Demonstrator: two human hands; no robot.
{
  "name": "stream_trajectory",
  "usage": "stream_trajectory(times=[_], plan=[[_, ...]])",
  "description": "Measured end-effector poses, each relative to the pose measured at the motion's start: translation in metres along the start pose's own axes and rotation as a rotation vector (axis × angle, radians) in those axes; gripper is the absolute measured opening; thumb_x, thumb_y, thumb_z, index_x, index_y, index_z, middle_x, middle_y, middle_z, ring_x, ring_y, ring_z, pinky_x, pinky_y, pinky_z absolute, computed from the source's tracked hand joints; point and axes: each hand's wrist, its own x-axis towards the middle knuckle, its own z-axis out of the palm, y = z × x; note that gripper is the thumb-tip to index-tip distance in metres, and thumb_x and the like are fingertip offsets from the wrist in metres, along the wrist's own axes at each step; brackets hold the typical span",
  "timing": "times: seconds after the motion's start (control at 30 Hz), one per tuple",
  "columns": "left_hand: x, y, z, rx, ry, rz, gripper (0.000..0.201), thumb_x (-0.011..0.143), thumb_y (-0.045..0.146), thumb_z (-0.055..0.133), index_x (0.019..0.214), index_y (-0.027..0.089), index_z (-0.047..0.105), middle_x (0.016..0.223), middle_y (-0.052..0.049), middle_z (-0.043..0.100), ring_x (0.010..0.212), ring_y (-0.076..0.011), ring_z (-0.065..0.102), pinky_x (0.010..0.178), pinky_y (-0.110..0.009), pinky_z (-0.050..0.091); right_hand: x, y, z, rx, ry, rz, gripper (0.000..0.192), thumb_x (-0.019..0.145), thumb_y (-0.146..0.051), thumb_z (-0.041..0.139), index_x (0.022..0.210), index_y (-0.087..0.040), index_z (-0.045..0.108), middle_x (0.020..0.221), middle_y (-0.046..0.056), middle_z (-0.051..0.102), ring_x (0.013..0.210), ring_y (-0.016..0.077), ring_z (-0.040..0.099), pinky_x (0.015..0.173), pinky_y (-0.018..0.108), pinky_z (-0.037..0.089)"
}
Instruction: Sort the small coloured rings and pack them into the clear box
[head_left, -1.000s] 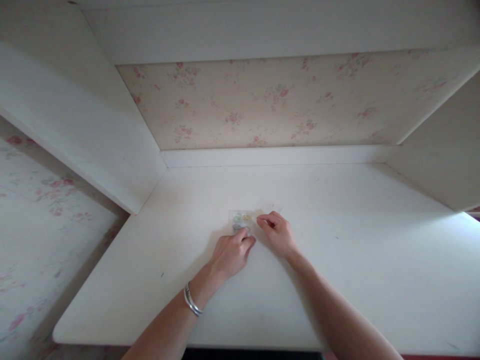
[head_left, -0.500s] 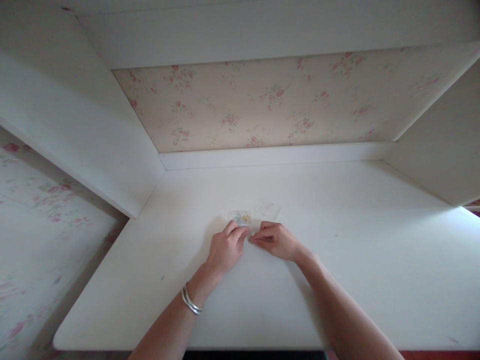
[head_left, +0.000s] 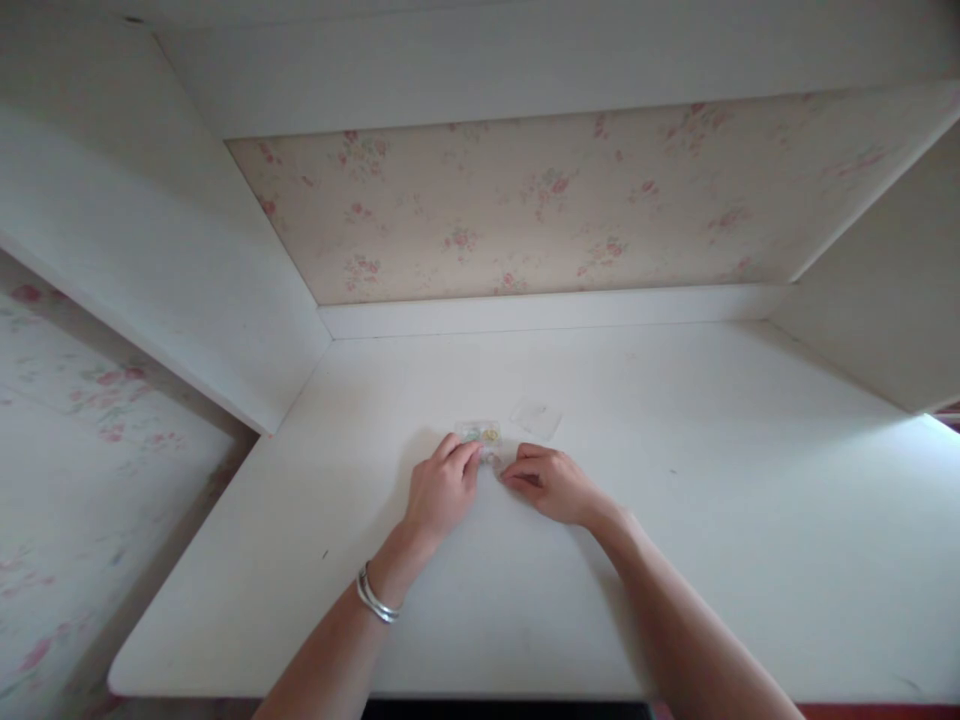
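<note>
A small clear plastic box lies on the white desktop, with green bits and yellow ring-like pieces inside. My left hand is at its near left side, fingers drawn together and partly covering it; whatever they grip is hidden. Just right of those fingertips shows a tiny pale, shiny piece, too small to name. My right hand is closed in a pinch close beside that piece, with its fingertips low over the desk. What it pinches is too small to make out.
A thin clear plastic sheet or lid lies flat behind my right hand. The white desktop is bounded by a back ledge and side panels. A small dark speck lies left of my forearm.
My left hand has drawn back a little to the left, uncovering the tiny shiny piece and widening the gap between the fingertips. My right hand has barely moved.
</note>
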Motion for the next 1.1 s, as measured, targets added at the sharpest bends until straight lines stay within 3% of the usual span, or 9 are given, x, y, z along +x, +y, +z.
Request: stream_trajectory(times=[0.13, 0.33, 0.53, 0.67, 0.8, 1.1], plan=[[-0.002, 0.001, -0.006, 0.001, 0.013, -0.003, 0.03, 0.095, 0.034, 0.035, 0.098, 0.024, 0.063, 0.088, -0.002, 0.061, 0.072, -0.0102, 0.059, 0.066, -0.02, 0.044, 0.002, 0.002, 0.001, 0.106, 0.128, 0.062, 0.021, 0.086, -0.033, 0.053, 0.081, -0.023, 0.07, 0.075, 0.001, 0.057, 0.061, 0.01, 0.051, 0.056, 0.022, 0.038], [-0.009, 0.011, -0.006, 0.067, -0.101, 0.106, 0.031, 0.094, 0.033, 0.034, 0.093, 0.026, 0.064, 0.085, -0.002, 0.062, 0.071, -0.0129, 0.061, 0.058, -0.022, 0.043, 0.012, -0.001, 0.014, 0.133, 0.441, 0.132, 0.025, 0.088, -0.037, 0.05, 0.088, -0.021, 0.069, 0.074, 0.003, 0.056, 0.061, 0.012, 0.049, 0.058, 0.025, 0.04], [-0.014, 0.017, 0.002, 0.103, -0.247, 0.214, 0.029, 0.093, 0.031, 0.035, 0.098, 0.027, 0.064, 0.087, -0.003, 0.062, 0.071, -0.0157, 0.062, 0.058, -0.025, 0.045, 0.015, 0.0, 0.027, 0.136, 0.386, 0.117, 0.026, 0.088, -0.035, 0.049, 0.087, -0.021, 0.07, 0.08, 0.004, 0.058, 0.07, 0.0135, 0.054, 0.062, 0.026, 0.043], [-0.016, 0.018, 0.005, 0.126, -0.304, 0.22, 0.031, 0.094, 0.032, 0.034, 0.102, 0.025, 0.062, 0.098, -0.005, 0.062, 0.075, -0.0178, 0.063, 0.061, -0.028, 0.048, 0.016, 0.001, 0.022, 0.124, 0.465, 0.164, 0.025, 0.088, -0.035, 0.049, 0.089, -0.02, 0.07, 0.078, 0.004, 0.057, 0.065, 0.0121, 0.051, 0.059, 0.025, 0.042], [-0.016, 0.018, 0.005, 0.127, -0.338, 0.208, 0.035, 0.095, 0.032, 0.029, 0.102, 0.027, 0.063, 0.101, -0.004, 0.062, 0.079, -0.0185, 0.064, 0.065, -0.03, 0.05, 0.016, 0.003, 0.017, 0.097, 0.525, 0.202, 0.024, 0.088, -0.034, 0.051, 0.087, -0.02, 0.07, 0.073, 0.002, 0.054, 0.061, 0.0116, 0.049, 0.057, 0.025, 0.04], [-0.014, 0.019, 0.004, 0.104, -0.357, 0.174, 0.033, 0.095, 0.031, 0.03, 0.104, 0.024, 0.061, 0.105, -0.006, 0.06, 0.079, -0.018, 0.063, 0.065, -0.029, 0.049, 0.015, 0.005, 0.019, 0.124, 0.49, 0.202, 0.023, 0.088, -0.034, 0.05, 0.09, -0.021, 0.07, 0.076, 0.002, 0.056, 0.062, 0.0115, 0.051, 0.057, 0.025, 0.041]])
